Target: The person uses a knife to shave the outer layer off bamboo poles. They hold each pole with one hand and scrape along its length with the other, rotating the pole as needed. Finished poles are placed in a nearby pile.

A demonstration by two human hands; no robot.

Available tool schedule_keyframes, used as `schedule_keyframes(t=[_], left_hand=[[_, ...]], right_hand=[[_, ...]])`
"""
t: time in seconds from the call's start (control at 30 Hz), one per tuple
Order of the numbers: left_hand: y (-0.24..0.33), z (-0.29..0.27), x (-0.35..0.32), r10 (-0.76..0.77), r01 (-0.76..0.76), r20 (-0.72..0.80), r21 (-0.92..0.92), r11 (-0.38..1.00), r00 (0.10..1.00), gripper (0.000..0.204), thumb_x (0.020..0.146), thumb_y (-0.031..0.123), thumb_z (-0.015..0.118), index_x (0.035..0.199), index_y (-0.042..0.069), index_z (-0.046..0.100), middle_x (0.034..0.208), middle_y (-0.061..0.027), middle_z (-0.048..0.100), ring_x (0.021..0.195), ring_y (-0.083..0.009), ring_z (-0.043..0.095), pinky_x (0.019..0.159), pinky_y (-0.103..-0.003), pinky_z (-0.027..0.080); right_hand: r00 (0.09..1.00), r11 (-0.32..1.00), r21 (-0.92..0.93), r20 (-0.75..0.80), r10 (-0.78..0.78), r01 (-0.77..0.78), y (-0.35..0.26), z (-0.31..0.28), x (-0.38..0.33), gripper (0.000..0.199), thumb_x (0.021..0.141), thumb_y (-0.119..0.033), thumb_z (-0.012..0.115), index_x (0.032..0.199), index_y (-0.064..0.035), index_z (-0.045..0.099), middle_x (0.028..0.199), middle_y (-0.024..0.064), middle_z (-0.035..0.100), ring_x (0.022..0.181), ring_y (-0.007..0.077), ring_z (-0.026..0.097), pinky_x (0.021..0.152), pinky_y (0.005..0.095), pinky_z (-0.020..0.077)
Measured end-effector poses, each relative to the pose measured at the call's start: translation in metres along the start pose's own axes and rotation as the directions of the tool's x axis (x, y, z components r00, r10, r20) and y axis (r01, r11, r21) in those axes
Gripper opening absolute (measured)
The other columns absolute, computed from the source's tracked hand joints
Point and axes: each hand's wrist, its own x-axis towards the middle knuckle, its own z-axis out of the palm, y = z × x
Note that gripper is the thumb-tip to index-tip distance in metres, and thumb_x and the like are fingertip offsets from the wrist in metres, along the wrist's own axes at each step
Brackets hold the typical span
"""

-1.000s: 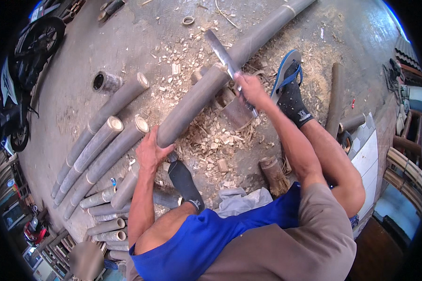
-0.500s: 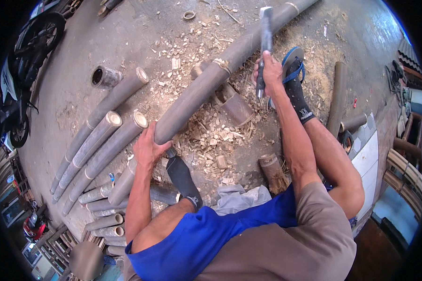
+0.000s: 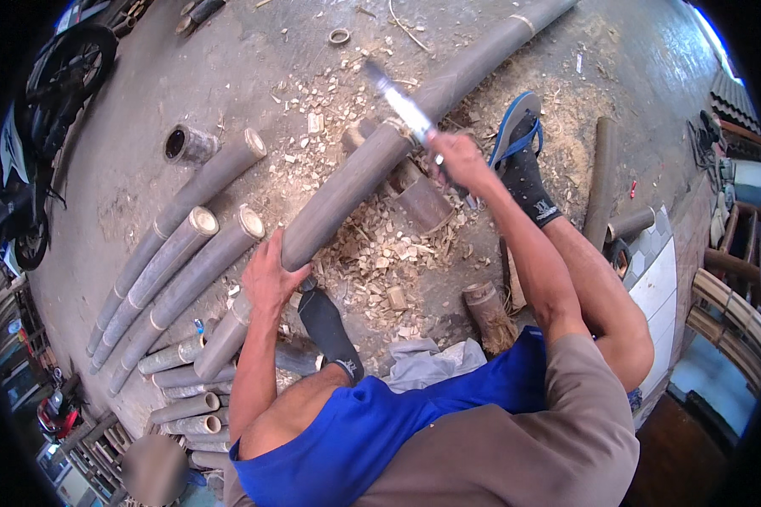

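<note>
A long thick bamboo pole (image 3: pixel 338 198) runs from my left hand away to the far right, with a pale ring at its node. My left hand (image 3: pixel 267 270) is closed round its near end. In my right hand (image 3: pixel 463 160) is a machete (image 3: pixel 403 106), its blade blurred by motion and lying across the pole close to the node. Whether the blade touches the bamboo I cannot tell. Under the pole lies a short, notched bamboo block (image 3: pixel 424 204). Wood chips (image 3: pixel 389 253) are scattered around it.
Cut bamboo poles (image 3: pixel 177 258) lie at the left, with shorter lengths (image 3: pixel 186 407) stacked nearer. A bamboo stump (image 3: pixel 489 314) and a grey cloth (image 3: pixel 431 363) are close to my legs. My sandalled foot (image 3: pixel 520 127) is right of the blade. A motorbike (image 3: pixel 46 127) stands far left.
The machete has swung down and leftward from an upright position to lie across the pole. My right hand has moved down and slightly left, while my left hand keeps its grip.
</note>
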Motion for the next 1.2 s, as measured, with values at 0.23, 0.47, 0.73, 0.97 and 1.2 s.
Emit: schedule_keyframes(t=[0.23,0.47,0.73,0.97,1.2], left_hand=[[0.001,-0.003,0.002,-0.015,0.016,0.048,-0.013,1.0,0.999,0.097,0.069,0.046,0.092,0.152,0.015,0.054,0.131,-0.0181,0.068,0.116,-0.0389,0.069,0.098,-0.049,0.056],[-0.004,-0.007,0.006,0.014,-0.011,0.043,-0.05,0.999,0.999,0.094,0.069,0.047,0.092,0.149,0.014,0.054,0.128,-0.0199,0.07,0.114,-0.0409,0.07,0.097,-0.05,0.056],[0.023,-0.005,-0.006,-0.025,0.045,0.177,-0.108,0.993,0.984,0.096,0.072,0.046,0.09,0.152,0.01,0.052,0.139,-0.0234,0.066,0.124,-0.0411,0.066,0.105,-0.05,0.053],[0.025,0.01,-0.013,0.05,-0.045,0.061,-0.083,0.996,0.997,0.093,0.072,0.044,0.09,0.15,0.01,0.053,0.127,-0.0221,0.069,0.116,-0.0409,0.068,0.099,-0.051,0.055],[0.017,0.001,-0.015,0.006,0.004,0.104,-0.091,0.996,0.995,0.092,0.072,0.044,0.09,0.15,0.012,0.054,0.125,-0.022,0.07,0.112,-0.0421,0.07,0.097,-0.05,0.055]], right_hand=[[0.998,0.998,-0.068,0.065,0.022,-0.017,0.027,0.01,0.0,0.046,0.111,-0.045,0.053,0.098,-0.0022,0.064,0.07,0.0044,0.064,0.056,0.0155,0.061,0.053,0.0341,0.0506],[0.746,0.455,-0.839,-0.093,-0.659,0.297,0.016,-0.024,-0.027,0.053,0.104,-0.034,0.064,0.15,-0.0095,0.056,0.103,0.0224,0.07,0.089,0.0441,0.072,0.084,0.0528,0.0584],[0.918,0.362,-0.931,-0.1,-0.385,0.051,0.01,0.007,-0.062,0.057,0.104,-0.055,0.061,0.107,0.0023,0.061,0.101,0.025,0.068,0.086,0.0427,0.074,0.071,0.0508,0.0621],[0.944,0.365,-0.909,0.083,-0.321,0.203,0.033,0.001,-0.052,0.059,0.105,-0.056,0.057,0.11,0.0026,0.062,0.085,0.0259,0.068,0.074,0.0452,0.072,0.068,0.0526,0.0614],[0.969,0.273,-0.948,0.105,-0.223,0.166,0.007,0.014,-0.067,0.065,0.108,-0.059,0.046,0.104,0.0004,0.07,0.081,0.0277,0.071,0.078,0.0471,0.074,0.071,0.0575,0.0601]])
